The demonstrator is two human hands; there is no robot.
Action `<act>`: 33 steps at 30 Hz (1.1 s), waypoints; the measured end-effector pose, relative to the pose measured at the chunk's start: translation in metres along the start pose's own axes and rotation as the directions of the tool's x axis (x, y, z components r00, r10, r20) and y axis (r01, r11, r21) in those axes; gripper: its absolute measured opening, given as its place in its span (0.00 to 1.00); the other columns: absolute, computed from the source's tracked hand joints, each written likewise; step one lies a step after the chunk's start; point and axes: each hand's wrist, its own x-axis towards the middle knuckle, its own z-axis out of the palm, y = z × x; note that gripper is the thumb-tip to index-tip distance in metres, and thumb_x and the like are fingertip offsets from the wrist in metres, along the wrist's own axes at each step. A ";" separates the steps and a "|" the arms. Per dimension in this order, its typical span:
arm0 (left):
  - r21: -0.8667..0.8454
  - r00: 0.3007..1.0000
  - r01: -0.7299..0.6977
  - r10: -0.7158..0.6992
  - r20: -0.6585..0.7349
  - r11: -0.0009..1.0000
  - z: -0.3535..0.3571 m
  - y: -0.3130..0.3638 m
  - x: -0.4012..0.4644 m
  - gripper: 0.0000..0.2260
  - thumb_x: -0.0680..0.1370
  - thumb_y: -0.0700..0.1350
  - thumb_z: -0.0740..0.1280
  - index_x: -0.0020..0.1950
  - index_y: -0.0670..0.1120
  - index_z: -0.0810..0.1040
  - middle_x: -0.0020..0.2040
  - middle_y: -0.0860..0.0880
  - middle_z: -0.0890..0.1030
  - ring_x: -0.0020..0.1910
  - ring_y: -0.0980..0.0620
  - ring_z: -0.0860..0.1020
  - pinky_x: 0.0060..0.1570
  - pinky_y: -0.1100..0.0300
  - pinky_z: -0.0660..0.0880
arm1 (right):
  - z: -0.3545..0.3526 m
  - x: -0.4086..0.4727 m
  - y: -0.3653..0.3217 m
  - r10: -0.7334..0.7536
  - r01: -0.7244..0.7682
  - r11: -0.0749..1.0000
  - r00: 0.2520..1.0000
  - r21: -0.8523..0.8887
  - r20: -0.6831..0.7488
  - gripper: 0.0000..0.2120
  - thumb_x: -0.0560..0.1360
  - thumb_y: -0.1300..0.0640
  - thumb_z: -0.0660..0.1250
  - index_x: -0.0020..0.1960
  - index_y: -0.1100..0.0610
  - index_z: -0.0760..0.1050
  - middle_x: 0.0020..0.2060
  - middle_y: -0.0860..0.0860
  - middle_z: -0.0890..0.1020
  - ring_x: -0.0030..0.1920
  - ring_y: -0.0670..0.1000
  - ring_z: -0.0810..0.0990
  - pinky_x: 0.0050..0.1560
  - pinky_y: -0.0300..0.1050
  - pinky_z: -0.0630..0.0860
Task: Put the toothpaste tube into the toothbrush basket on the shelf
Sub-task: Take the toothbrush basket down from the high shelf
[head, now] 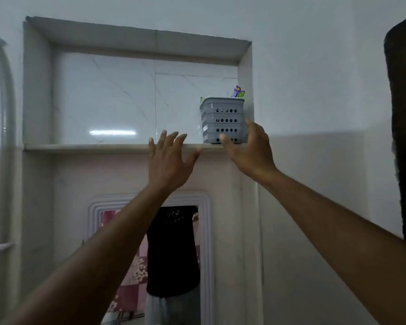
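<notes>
Right hand (249,148) spread, thumb touching basket (223,120).

A grey basket (222,120) of matt moulded plastic, its walls pierced with round holes; a shelf (85,147) of smooth pale stone; behind it, glossy veined marble-look tiles (108,99) reflecting a light; matt painted wall (314,66); a shiny mirror (174,266).

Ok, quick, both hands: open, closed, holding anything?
Left hand: open, fingers spread, holding nothing, raised at the shelf edge.
Right hand: open, empty, cupped by the grey basket; contact cannot be told.
</notes>
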 end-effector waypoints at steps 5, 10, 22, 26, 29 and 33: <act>0.056 0.981 -0.025 0.035 -0.192 0.998 0.020 -0.010 -0.004 0.24 0.84 0.66 0.59 0.68 0.52 0.82 0.65 0.52 0.83 0.76 0.46 0.72 0.83 0.42 0.51 | 0.038 0.021 0.011 0.019 -0.020 0.999 0.999 -0.027 -0.047 0.48 0.72 0.31 0.73 0.82 0.55 0.62 0.76 0.54 0.71 0.76 0.58 0.70 0.74 0.59 0.73; 0.071 0.965 -0.003 0.021 -0.261 0.997 0.022 -0.007 0.001 0.21 0.83 0.65 0.62 0.63 0.52 0.84 0.60 0.52 0.85 0.68 0.48 0.78 0.81 0.44 0.57 | 0.061 0.041 0.010 0.079 -0.079 0.997 0.993 0.002 -0.087 0.62 0.63 0.23 0.74 0.84 0.56 0.57 0.75 0.55 0.73 0.74 0.59 0.74 0.70 0.62 0.77; 0.034 0.993 0.065 -0.062 -0.099 0.997 0.002 0.009 -0.003 0.27 0.83 0.67 0.60 0.70 0.49 0.81 0.68 0.49 0.82 0.74 0.47 0.73 0.82 0.44 0.55 | 0.031 0.021 0.005 0.042 0.002 0.975 0.980 0.224 -0.192 0.60 0.61 0.33 0.81 0.83 0.55 0.58 0.71 0.53 0.73 0.70 0.55 0.76 0.62 0.57 0.84; -0.014 0.993 0.104 -0.104 -0.048 0.994 -0.018 0.024 -0.012 0.31 0.83 0.68 0.61 0.74 0.47 0.77 0.73 0.46 0.79 0.75 0.44 0.73 0.76 0.46 0.67 | 0.003 0.005 -0.004 0.032 0.063 0.925 0.970 0.374 -0.242 0.60 0.58 0.30 0.85 0.80 0.53 0.63 0.71 0.48 0.77 0.69 0.49 0.80 0.64 0.50 0.84; -0.106 0.990 0.138 -0.142 -0.025 0.985 -0.031 0.034 -0.034 0.31 0.83 0.68 0.61 0.77 0.48 0.74 0.75 0.47 0.78 0.73 0.45 0.75 0.73 0.44 0.71 | -0.012 -0.020 -0.005 0.043 0.062 0.906 0.971 0.419 -0.235 0.55 0.59 0.34 0.87 0.76 0.53 0.66 0.69 0.46 0.79 0.67 0.47 0.81 0.63 0.48 0.83; -0.148 0.987 0.156 -0.151 0.045 0.977 -0.042 0.042 -0.073 0.29 0.83 0.65 0.64 0.77 0.49 0.73 0.75 0.47 0.77 0.73 0.46 0.74 0.72 0.42 0.72 | -0.022 -0.064 0.010 0.061 0.039 0.905 0.974 0.424 -0.220 0.53 0.59 0.34 0.87 0.74 0.54 0.67 0.68 0.47 0.79 0.67 0.49 0.81 0.63 0.51 0.83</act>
